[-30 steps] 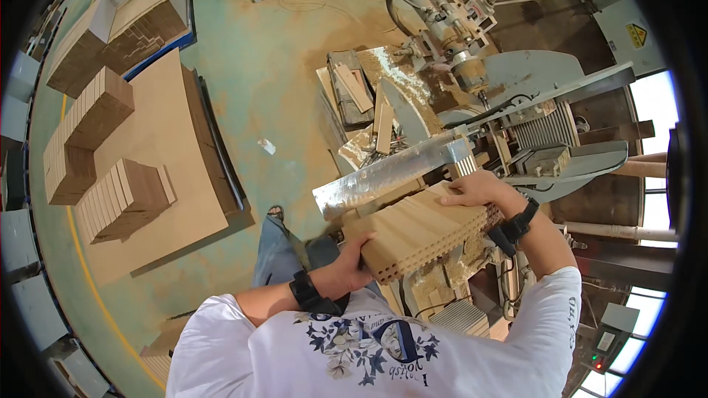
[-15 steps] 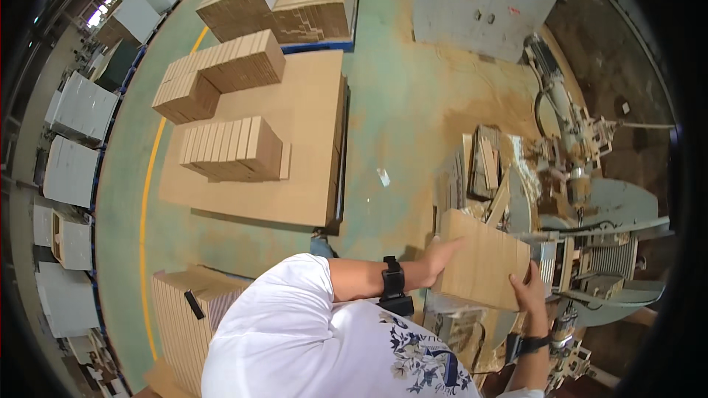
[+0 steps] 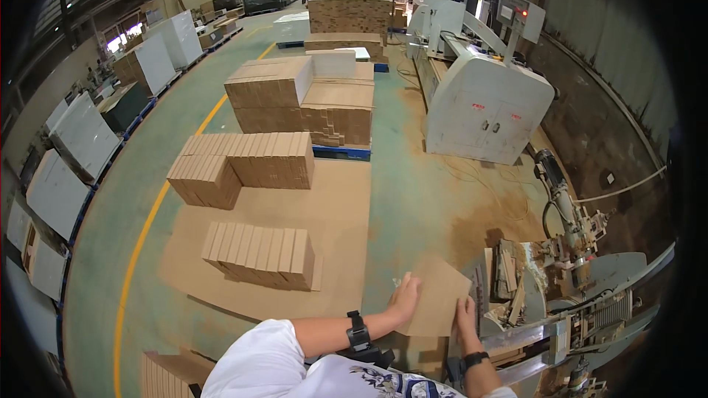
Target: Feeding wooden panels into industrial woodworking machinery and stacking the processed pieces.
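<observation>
While green floor (image 3: 398, 206) spreads across the scene, a broad brown sheet (image 3: 343, 228) lies toward ten o'clock from the tan board (image 3: 435, 298). Between twelve and one stands a white machine cabinet (image 3: 487, 121). At eleven, a stepped panel stack (image 3: 295, 96) sits on a blue pallet (image 3: 343, 153). The sheet carries an L-shaped row (image 3: 243, 166) of panels at ten, then a shorter row (image 3: 258, 256) between nine and ten. The board, slightly blurred, is at five o'clock of the view, held between both hands: left hand (image 3: 405, 299) at its left edge, right hand (image 3: 466, 317) at its right. Each wrist wears a black strap (image 3: 359, 333).
</observation>
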### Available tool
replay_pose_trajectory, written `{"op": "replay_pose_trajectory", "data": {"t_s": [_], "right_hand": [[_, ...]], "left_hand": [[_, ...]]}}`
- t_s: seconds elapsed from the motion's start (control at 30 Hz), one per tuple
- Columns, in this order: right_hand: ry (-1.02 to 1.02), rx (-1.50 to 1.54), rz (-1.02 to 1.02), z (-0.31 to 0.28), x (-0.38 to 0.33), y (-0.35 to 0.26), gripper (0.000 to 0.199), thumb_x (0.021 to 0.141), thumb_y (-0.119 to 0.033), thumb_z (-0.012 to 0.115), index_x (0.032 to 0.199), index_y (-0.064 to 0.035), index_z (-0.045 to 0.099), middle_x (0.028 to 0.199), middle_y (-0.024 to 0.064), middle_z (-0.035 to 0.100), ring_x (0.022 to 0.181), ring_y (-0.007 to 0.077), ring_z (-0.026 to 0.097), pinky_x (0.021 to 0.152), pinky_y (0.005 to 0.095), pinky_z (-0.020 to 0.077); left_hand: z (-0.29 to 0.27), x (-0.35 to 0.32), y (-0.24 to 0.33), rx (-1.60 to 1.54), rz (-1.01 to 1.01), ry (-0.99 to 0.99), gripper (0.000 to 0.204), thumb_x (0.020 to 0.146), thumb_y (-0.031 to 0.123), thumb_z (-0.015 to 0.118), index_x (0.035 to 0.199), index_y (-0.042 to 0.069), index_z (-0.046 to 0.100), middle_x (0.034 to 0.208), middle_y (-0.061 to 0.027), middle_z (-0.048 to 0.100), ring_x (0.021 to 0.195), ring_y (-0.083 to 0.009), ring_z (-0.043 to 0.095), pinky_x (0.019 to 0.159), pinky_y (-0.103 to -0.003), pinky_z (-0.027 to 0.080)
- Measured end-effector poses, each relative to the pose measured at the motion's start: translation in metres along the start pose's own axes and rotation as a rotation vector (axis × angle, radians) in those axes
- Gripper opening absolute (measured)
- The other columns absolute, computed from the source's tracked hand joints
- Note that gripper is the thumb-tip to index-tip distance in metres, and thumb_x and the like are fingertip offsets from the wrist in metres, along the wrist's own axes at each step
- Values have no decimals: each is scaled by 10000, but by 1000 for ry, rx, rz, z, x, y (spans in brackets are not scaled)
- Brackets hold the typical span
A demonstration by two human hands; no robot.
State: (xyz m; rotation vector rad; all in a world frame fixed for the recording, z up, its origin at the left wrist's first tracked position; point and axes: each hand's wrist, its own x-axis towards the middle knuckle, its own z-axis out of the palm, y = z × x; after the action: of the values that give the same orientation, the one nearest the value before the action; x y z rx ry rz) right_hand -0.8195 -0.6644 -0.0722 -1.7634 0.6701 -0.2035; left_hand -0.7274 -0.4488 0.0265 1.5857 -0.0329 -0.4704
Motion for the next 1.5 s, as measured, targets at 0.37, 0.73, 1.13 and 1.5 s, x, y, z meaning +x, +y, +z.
{"op": "replay_pose_trajectory", "data": {"t_s": [0.37,0.73,1.13,1.5], "right_hand": [[-550,669,469,275,45,11,468,915,-440,314,1160,-65,447,1024,81,553,949,203,544,814,346,454],[-788,613,885,378,66,106,506,908,-496,299,1154,-78,448,983,83,559,908,197,561,775,339,484],[-781,498,648,487,81,115,523,916,-503,269,1169,-76,432,974,87,561,852,184,576,725,330,510],[-754,426,828,513,79,81,601,900,-552,261,1138,-47,481,1004,85,562,873,178,557,759,319,475]], "left_hand": [[-135,18,-14,-153,-263,151,427,846,204,488,1221,16,409,1139,-171,518,1069,-247,484,894,-325,370],[-161,20,-141,-335,-235,363,759,756,95,661,1360,10,209,1296,-119,373,1163,-189,408,941,-290,364],[-187,60,-190,-980,-376,767,775,797,149,636,1355,-13,122,1192,-100,421,1092,-170,433,965,-284,318],[-213,80,-193,-1027,-359,897,460,812,139,606,1202,57,377,1165,-43,441,1135,-148,400,1014,-341,283]]}}
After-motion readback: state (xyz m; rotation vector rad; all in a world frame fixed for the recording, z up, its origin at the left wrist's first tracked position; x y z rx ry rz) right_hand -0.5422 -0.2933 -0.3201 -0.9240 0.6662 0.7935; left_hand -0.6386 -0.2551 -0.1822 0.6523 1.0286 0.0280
